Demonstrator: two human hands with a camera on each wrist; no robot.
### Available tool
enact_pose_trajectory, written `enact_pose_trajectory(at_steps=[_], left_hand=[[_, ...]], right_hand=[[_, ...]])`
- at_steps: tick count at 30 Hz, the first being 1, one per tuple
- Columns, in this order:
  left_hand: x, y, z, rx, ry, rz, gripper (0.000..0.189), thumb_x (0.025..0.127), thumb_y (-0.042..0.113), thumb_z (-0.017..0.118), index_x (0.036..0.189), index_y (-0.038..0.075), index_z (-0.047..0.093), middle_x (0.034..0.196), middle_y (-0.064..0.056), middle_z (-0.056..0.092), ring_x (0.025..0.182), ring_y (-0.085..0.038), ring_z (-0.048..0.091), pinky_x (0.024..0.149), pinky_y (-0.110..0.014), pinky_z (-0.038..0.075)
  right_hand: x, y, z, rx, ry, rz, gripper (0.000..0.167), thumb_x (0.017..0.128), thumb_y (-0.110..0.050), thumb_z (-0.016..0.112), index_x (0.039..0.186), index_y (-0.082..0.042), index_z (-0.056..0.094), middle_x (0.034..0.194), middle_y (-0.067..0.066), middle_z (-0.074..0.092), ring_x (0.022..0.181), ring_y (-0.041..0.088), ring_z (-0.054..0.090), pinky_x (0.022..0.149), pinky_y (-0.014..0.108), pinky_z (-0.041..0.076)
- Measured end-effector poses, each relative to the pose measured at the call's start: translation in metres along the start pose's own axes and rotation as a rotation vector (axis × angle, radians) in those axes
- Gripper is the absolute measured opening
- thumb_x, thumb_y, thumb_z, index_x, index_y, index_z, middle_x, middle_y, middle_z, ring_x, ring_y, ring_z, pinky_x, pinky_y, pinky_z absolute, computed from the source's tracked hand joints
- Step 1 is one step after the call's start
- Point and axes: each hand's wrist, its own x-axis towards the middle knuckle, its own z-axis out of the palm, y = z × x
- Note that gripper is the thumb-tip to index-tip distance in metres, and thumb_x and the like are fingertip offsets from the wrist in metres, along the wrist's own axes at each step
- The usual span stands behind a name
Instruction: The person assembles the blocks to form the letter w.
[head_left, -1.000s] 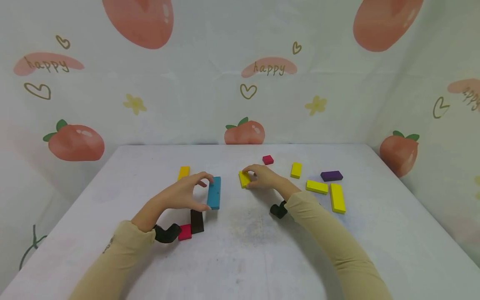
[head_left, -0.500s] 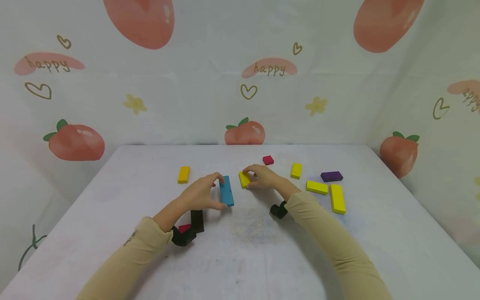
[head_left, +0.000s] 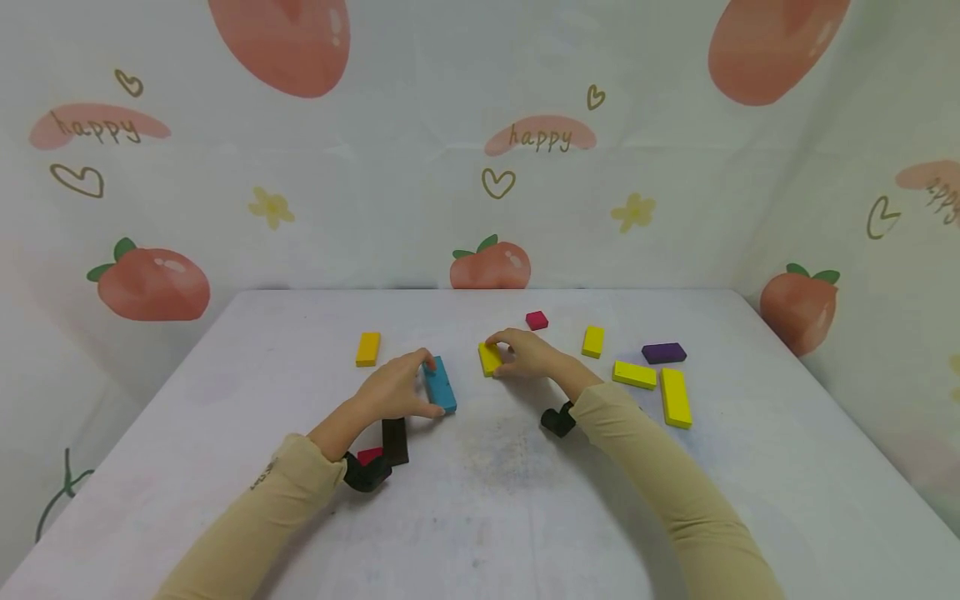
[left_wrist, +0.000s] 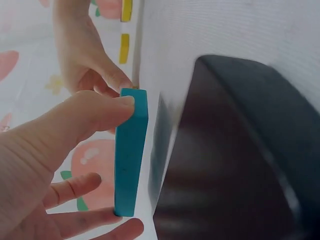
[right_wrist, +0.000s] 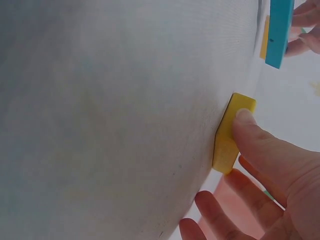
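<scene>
My left hand grips a blue block by its two ends, thumb at the near end and fingers at the far one. In the left wrist view a gap shows between this blue block and the tabletop. To its right, my right hand pinches a small yellow block that lies on the table. The right wrist view has the thumb on top of the yellow block. A dark brown block lies below my left hand, beside a red block partly hidden by the wrist camera.
An orange block lies at the back left. A small red block is at the back. On the right are a short yellow block, a flat yellow block, a longer yellow block and a purple block.
My left hand has carried the blue block rightward, towards the yellow one, then slightly back left and a little lower. My right hand has stayed in place on the yellow block.
</scene>
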Motion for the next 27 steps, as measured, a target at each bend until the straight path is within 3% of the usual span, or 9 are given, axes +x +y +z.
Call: enact_pose_trajectory(at_steps=[4,12,21,27], left_hand=[[0.0011,-0.0014,0.0009,0.003,-0.004,-0.009,0.058,0.070,0.036,0.080,0.113,0.009,0.052,0.118,-0.013,0.060,0.090,-0.022,0.053,0.082,-0.038,0.051],[0.0005,0.0005,0.0021,0.006,-0.037,-0.028,0.056,0.071,0.036,0.079,0.112,0.009,0.052,0.120,-0.015,0.059,0.092,-0.024,0.054,0.086,-0.041,0.050],[-0.0002,0.0001,0.0022,0.031,-0.093,-0.057,0.069,0.073,0.038,0.078,0.125,0.005,0.048,0.133,-0.019,0.053,0.109,-0.030,0.054,0.099,-0.047,0.046],[-0.0073,0.0034,0.0017,0.071,-0.064,-0.055,0.073,0.076,0.041,0.074,0.132,0.002,0.047,0.137,-0.017,0.050,0.117,-0.033,0.051,0.102,-0.049,0.044]], right_hand=[[0.0002,-0.0004,-0.0004,-0.004,-0.002,0.004,0.052,0.087,-0.020,0.066,0.135,-0.012,0.047,0.142,0.011,0.045,0.121,0.028,0.049,0.105,0.038,0.044],[-0.0007,-0.0029,-0.0016,-0.014,-0.007,0.012,0.052,0.087,-0.020,0.066,0.135,-0.012,0.047,0.142,0.011,0.044,0.121,0.028,0.050,0.104,0.038,0.044],[-0.0008,-0.0011,-0.0049,0.002,-0.031,-0.001,0.056,0.086,-0.019,0.067,0.136,-0.012,0.045,0.143,0.011,0.043,0.120,0.028,0.049,0.104,0.039,0.044],[-0.0002,-0.0009,-0.0085,-0.006,-0.064,-0.014,0.057,0.086,-0.019,0.067,0.138,-0.014,0.043,0.145,0.011,0.041,0.121,0.029,0.049,0.104,0.039,0.045]])
